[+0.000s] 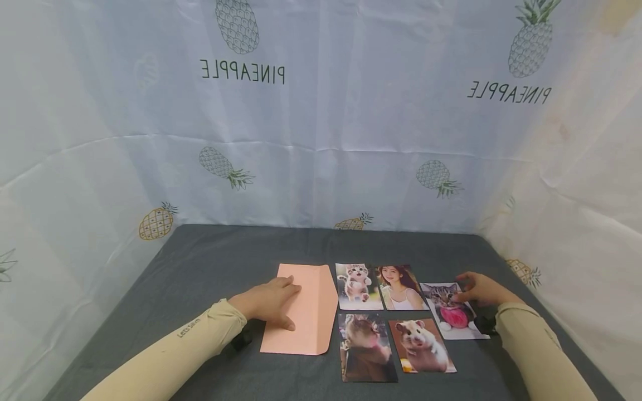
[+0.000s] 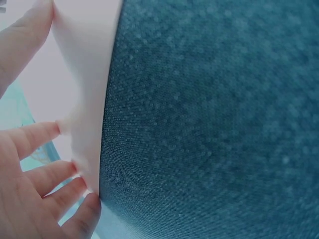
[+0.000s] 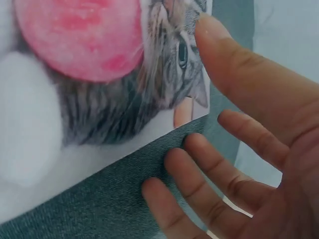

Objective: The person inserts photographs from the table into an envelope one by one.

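My feed has the right hand out at the photo farthest to the right of the envelope, a striped-cat photo, and nothing's clamped there: thumb and fingers are apart, with the thumb tip over the cat's face by the print's edge and the other fingers just past that edge. I can't tell whether the thumb actually presses down. My guess is the thumb is on that side because an edge is the easiest bit of a flat print to get hold of. The left hand isn't gripping either; its fingers are spread across the pink envelope, which I read as steadying light paper so it doesn't slide. The envelope lies flat with what looks like its pointed flap spread toward the photos (handy, I'd think, since that edge faces everything else). Just right of the envelope's flap, level with its far half, is a kitten photo, with a portrait photo beyond it. Right of the envelope's near half there's a darker animal photo, too blurry for me to name the critter, then a hamster photo. They're all picture side up with little or no overlap, probably so each one is easy to see and reach. Under the envelope is a dark grey cloth, and well behind it hangs a pale pineapple curtain.
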### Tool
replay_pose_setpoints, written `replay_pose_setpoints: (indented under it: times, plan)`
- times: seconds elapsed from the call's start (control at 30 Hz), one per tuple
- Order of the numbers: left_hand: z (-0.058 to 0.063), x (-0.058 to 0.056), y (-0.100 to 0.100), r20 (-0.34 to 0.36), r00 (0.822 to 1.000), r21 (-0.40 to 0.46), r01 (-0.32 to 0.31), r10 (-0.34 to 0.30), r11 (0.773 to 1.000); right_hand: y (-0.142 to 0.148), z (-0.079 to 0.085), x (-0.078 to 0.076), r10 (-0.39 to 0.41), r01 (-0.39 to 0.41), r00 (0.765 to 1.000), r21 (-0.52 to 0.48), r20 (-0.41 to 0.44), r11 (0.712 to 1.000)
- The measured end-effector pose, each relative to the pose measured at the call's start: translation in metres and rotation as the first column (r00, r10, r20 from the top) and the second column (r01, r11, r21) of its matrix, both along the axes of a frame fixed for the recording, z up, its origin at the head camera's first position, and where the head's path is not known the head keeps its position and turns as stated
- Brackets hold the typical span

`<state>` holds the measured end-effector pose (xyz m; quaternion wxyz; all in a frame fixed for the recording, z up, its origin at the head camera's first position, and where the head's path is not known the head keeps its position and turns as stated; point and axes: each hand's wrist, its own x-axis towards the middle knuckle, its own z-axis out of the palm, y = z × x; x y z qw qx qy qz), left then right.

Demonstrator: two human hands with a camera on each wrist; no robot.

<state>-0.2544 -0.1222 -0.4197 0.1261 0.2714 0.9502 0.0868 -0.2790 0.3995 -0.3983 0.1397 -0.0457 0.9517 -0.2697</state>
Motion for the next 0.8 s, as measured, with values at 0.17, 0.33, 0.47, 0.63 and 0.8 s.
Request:
replay_pose_setpoints:
  times: [0.17, 0.33, 0.47, 0.63, 0.8]
  plan:
    - [0.001, 0.001, 0.0, 0.003, 1.0, 0.002, -0.002, 0.002, 1.0, 0.003, -0.006, -0.003, 0.008, -0.008, 1.0, -0.006, 0.0, 1.0]
    - [0.001, 0.002, 0.001, 0.006, 1.0, -0.001, -0.01, 0.01, 1.0, 0.003, -0.013, -0.004, -0.003, 0.006, 0.999, 0.059, -0.043, 0.998]
    - [0.0, 0.002, 0.001, 0.009, 1.0, 0.003, -0.011, 0.011, 1.0, 0.003, -0.014, -0.003, -0.017, 0.021, 0.998, 0.069, -0.053, 0.997]
    - [0.002, 0.003, 0.001, 0.008, 1.0, 0.005, -0.01, 0.01, 1.0, 0.004, -0.016, -0.001, -0.029, 0.03, 0.997, 0.009, -0.066, 1.0]
    - [0.002, 0.003, 0.001, 0.007, 1.0, 0.0, -0.01, 0.01, 1.0, 0.004, -0.017, 0.001, -0.048, 0.044, 0.997, -0.055, -0.063, 0.997]
